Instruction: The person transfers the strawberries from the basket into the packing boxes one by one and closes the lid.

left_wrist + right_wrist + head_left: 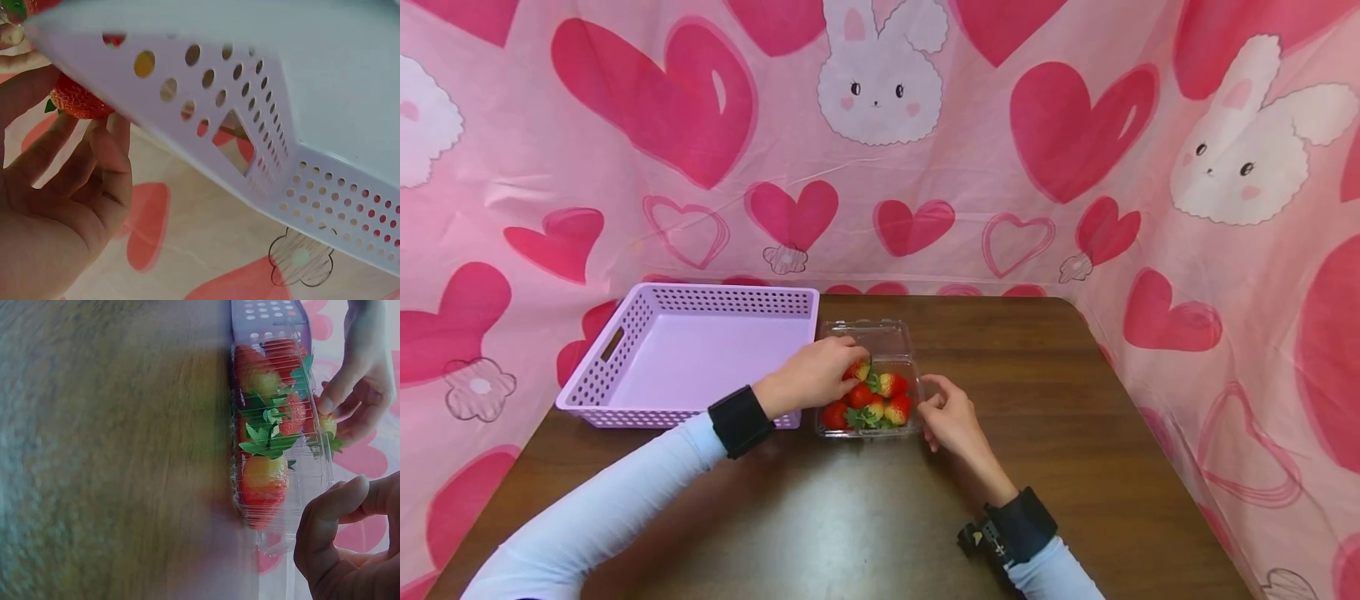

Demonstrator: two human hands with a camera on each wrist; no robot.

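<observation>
One strawberry (859, 370) is pinched in my left hand (811, 377) inside the clear punnet (871, 392), right hand (951, 414) loose at its three o'clock; I judge lifting it toward the basket (625, 333) at nine o'clock comes next.

Container: a clear plastic clamshell punnet (871, 392) sat open on the dark wooden table, lid folded back.
Contents: red strawberries with green leafy caps (880, 404) lay heaped inside.
Position: it touched the lilac basket's right side.
</observation>
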